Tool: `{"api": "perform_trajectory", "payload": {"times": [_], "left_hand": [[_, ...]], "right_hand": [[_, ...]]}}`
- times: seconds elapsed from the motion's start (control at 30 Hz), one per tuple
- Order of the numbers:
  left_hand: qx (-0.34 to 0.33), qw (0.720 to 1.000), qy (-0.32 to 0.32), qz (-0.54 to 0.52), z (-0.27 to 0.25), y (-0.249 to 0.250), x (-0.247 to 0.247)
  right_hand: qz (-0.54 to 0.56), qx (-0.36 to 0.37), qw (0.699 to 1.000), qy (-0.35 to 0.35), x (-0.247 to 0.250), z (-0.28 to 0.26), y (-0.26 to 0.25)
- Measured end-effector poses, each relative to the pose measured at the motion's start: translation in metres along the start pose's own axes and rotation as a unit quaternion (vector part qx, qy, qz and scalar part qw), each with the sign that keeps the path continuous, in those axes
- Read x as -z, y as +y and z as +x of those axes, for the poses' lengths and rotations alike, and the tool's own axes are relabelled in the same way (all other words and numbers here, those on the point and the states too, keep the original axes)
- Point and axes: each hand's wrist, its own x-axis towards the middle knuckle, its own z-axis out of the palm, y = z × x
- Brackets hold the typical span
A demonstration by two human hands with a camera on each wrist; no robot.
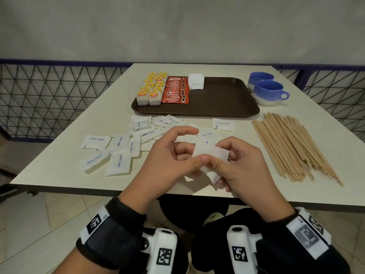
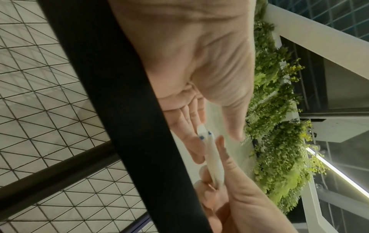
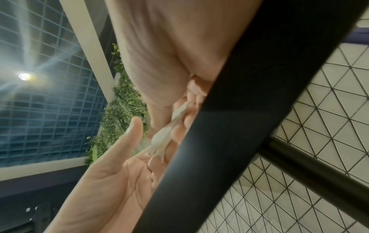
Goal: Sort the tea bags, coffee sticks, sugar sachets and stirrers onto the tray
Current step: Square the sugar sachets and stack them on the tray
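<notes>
Both hands hold a small stack of white sugar sachets (image 1: 210, 156) above the table's front edge. My left hand (image 1: 189, 155) has fingers under the stack and its thumb over it, index finger raised. My right hand (image 1: 223, 165) pinches the stack's other end. Both wrist views show the stack edge-on (image 2: 212, 159) (image 3: 160, 139) between the fingers. On the brown tray (image 1: 223, 103) lie yellow-tagged tea bags (image 1: 152, 89), red coffee sticks (image 1: 176, 89) and a few sugar sachets (image 1: 196, 81). Loose sachets (image 1: 118, 153) are scattered on the table's left and middle. Wooden stirrers (image 1: 292, 147) lie piled on the right.
Two blue cups (image 1: 268, 91) stand right of the tray at the back. The tray's right half is bare. A wire mesh fence (image 1: 49, 99) runs behind and beside the white table (image 1: 59, 171).
</notes>
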Motion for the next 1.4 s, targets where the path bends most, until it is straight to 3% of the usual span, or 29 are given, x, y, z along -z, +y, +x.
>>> {"api": "perform_trajectory", "payload": {"times": [0.1,0.27,0.53,0.9,1.4], "left_hand": [[0.008,1.0,-0.018,-0.021,0.001,-0.004,0.004],[-0.008,0.998,0.03,-0.049,0.004,-0.009,0.008],[-0.013,1.0,0.004,-0.007,0.002,-0.011,0.005],[-0.016,0.999,0.039,-0.014,0.002,-0.01,0.004],[-0.006,0.999,0.029,-0.019,0.003,-0.012,0.005]], "right_hand": [[0.022,-0.009,1.0,0.013,0.0,0.0,-0.004],[0.089,-0.017,0.995,-0.039,0.001,-0.002,-0.01],[0.079,-0.019,0.997,0.013,0.005,0.001,-0.004],[0.101,-0.018,0.995,-0.005,0.005,0.001,-0.003],[0.074,0.025,0.997,-0.01,0.004,-0.002,0.002]]}}
